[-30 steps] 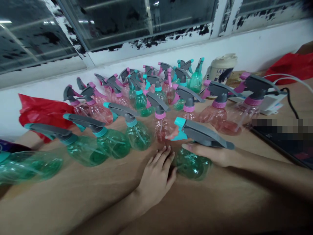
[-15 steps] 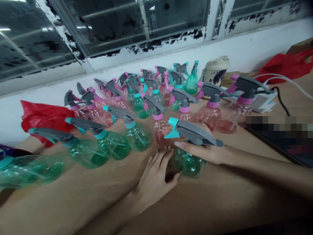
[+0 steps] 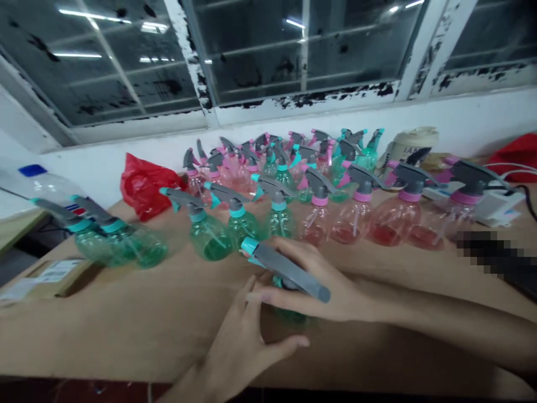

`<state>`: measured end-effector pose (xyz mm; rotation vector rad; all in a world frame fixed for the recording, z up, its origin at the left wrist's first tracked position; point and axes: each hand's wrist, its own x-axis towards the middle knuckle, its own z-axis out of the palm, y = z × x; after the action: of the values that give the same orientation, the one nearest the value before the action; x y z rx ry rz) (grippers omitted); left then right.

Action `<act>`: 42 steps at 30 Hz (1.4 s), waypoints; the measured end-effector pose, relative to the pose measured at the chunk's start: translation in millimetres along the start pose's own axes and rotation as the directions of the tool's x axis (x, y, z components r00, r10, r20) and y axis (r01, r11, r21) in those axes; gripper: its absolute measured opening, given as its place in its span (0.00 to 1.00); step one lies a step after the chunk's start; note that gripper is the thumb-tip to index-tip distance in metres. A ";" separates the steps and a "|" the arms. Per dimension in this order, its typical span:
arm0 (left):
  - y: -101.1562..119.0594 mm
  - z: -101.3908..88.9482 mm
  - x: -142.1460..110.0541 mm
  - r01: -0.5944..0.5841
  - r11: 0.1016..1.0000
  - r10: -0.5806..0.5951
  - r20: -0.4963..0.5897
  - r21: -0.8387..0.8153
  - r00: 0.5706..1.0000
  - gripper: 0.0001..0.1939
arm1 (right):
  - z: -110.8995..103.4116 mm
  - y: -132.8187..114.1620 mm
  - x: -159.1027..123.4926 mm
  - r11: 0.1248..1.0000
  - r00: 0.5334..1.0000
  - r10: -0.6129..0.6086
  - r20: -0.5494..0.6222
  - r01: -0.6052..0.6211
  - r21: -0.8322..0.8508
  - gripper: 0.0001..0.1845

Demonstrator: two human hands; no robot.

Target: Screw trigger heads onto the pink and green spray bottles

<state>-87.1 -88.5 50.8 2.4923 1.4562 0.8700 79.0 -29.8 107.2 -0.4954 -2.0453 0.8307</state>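
Note:
A green spray bottle (image 3: 293, 318) with a grey and turquoise trigger head stands near the table's front. My right hand (image 3: 323, 274) is wrapped round its neck, just under the grey head. My left hand (image 3: 241, 336) is at the bottle's left side, thumb stretched out and fingers apart; some fingertips are hidden behind my right hand, so contact is unclear. Just beyond, a row holds green spray bottles (image 3: 210, 238) and pink spray bottles (image 3: 388, 221). Two more green bottles (image 3: 145, 246) stand close together at the left.
Many pink and green spray bottles (image 3: 251, 173) crowd the back by the wall. A red plastic bag (image 3: 145, 187), a clear bottle with a blue cap (image 3: 46, 184) and a flat cardboard box (image 3: 56, 277) lie left. A cup (image 3: 413, 145) and a white device with cables (image 3: 497, 204) are right.
The view has swung left and up. My right hand has carried the green spray bottle left along the row. My left hand has shifted with it, its thumb now further out.

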 end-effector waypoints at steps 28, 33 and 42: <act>-142.4 -101.3 -56.1 0.424 0.904 -0.398 -0.259 0.051 0.880 0.28 | 60.8 -4.9 173.0 0.593 0.996 -0.013 0.091 0.081 -0.801 0.25; -151.1 -107.9 -41.0 0.417 0.879 -0.350 -0.280 0.232 0.894 0.29 | 70.6 14.1 178.4 0.506 0.987 0.071 0.144 0.089 -0.858 0.21; -160.5 -112.9 -22.3 0.424 0.789 -0.322 -0.287 0.445 0.902 0.27 | 72.9 17.7 178.4 0.552 0.966 0.033 0.258 0.197 -0.810 0.19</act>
<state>-277.7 -42.0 73.4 2.3156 2.4157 0.7470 -80.5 63.6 164.8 -0.8254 -2.6133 -0.2563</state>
